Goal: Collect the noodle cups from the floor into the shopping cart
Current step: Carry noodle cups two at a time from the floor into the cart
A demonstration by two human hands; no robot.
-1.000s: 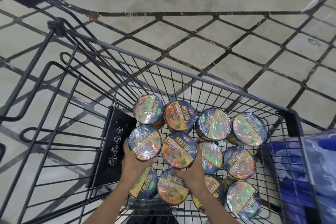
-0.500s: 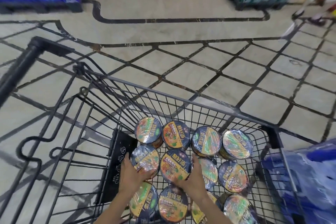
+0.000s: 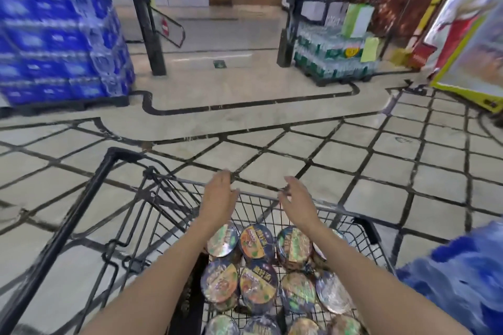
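Above the noodle cups (image 3: 255, 242) in the cart (image 3: 81, 215), both hands' fingers (image 3: 223, 179) seem relaxed, empty.

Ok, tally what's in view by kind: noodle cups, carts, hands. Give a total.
noodle cups: 12, all in the cart, one partly hidden by an arm
shopping cart: 1
hands: 2, left hand and right hand
Total: 15

Noodle cups (image 3: 257, 284): bottom row cut off by frame edge, one behind right forearm (image 3: 362, 269). Blue packs (image 3: 58, 32) blurred, labels unreadable.
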